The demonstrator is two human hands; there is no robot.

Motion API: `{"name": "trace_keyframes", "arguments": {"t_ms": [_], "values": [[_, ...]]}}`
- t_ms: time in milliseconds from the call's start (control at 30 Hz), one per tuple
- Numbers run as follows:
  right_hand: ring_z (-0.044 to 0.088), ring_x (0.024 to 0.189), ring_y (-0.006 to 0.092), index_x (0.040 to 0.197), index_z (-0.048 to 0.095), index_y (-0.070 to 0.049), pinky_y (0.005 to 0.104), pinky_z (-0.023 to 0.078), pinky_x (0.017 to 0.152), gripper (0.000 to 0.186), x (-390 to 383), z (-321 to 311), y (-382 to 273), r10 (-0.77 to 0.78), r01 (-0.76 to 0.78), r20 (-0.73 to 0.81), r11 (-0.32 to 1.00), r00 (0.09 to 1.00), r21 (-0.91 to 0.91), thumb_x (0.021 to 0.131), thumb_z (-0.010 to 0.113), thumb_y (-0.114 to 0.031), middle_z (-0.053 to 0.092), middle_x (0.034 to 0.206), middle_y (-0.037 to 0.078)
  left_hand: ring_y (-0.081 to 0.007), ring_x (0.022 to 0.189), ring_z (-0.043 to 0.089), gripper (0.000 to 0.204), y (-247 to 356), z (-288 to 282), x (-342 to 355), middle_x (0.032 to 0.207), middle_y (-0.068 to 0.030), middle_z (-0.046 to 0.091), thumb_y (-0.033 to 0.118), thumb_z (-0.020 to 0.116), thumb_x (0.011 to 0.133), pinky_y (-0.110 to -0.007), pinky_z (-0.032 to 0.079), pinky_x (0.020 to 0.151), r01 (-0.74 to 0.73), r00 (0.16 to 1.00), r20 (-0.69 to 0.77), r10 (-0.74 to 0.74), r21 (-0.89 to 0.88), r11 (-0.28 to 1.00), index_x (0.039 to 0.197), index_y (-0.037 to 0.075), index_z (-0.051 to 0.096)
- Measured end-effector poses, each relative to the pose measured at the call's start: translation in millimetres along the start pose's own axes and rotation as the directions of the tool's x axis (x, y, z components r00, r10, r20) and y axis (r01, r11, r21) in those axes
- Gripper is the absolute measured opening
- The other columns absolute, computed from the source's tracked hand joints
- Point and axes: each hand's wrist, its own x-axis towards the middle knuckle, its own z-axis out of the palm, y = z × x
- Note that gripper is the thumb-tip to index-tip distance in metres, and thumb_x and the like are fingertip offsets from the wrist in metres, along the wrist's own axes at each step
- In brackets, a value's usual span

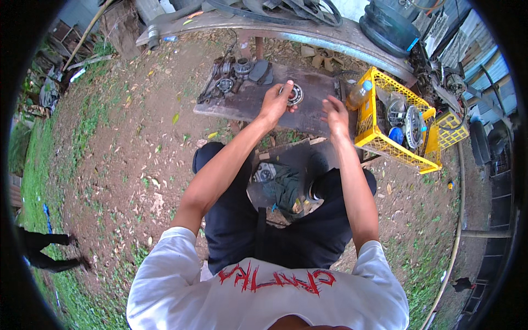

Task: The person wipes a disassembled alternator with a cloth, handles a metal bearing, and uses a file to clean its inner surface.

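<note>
Dial centred on the head view, twelve at its top. Hands, left to right: we list one left hand [279, 104], towards twelve, grasping a ring-shaped bearing [297, 96] between thumb and fingers; one right hand [336, 116], at two, released, fingers spread, holding nothing that we can see. The bearing, raised over the dark board [311, 118], lies at ten o'clock from the right hand, well within the left hand's grip and apart from the right; being round, it has no long axis, and its face is turned towards us. Counted, left to right: one co-worker's pair of dark-trousered legs [47, 251], at eight; one cluster of metal parts [225, 84] on the board, at eleven, too tangled at this scale for us to count fairly; one clear bottle [358, 96] with blue cap, at two; one yellow crate [374, 135], between two and three, holding two silvery round parts [413, 126] and one blue round item [395, 135].
</note>
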Motion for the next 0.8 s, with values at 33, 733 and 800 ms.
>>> {"name": "trace_keyframes", "arguments": {"t_ms": [33, 733, 800], "values": [[0.057, 0.109, 0.0236, 0.135, 0.046, 0.0, 0.0375, 0.049, 0.086, 0.054, 15.2, -6.7, 4.5, 0.024, -0.028, -0.105, 0.999, 0.994, -0.038, 0.09, 0.064, -0.023, 0.058, 0.124, 0.015, -0.0176, 0.074, 0.067, 0.042, -0.6, -2.1, 10.3, 0.089, -0.0095, 0.061, 0.041, 0.051, 0.098, -0.027, 0.054, 0.059, 0.013, 1.0, -0.006, -0.013, -0.061, 0.998, 0.101, 0.0, 0.053], [0.055, 0.113, 0.0368, 0.126, 0.043, 0.006, 0.0418, 0.04, 0.1, 0.078, 151.6, -72.2, 63.3, -0.405, 0.163, -0.464, 0.863, 0.788, -0.477, 0.071, 0.083, -0.033, 0.055, 0.12, 0.026, -0.027, 0.1, 0.066, 0.044, -6.1, -16.8, 60.5, 0.119, -0.0147, 0.063, 0.037, 0.038, 0.103, -0.035, 0.057, 0.084, 0.271, 0.953, 0.233, -0.192, -0.381, 0.884, 0.124, 0.001, 0.051], [0.056, 0.11, 0.0358, 0.123, 0.045, 0.006, 0.0419, 0.041, 0.098, 0.075, 137.9, -59.8, 35.0, -0.503, 0.24, -0.451, 0.819, 0.737, -0.521, 0.072, 0.081, -0.036, 0.056, 0.118, 0.026, -0.0263, 0.095, 0.067, 0.043, -4.2, -18.1, 60.9, 0.116, -0.0148, 0.065, 0.037, 0.038, 0.103, -0.034, 0.058, 0.08, 0.27, 0.955, 0.225, -0.195, -0.376, 0.886, 0.124, 0.003, 0.052]]}}
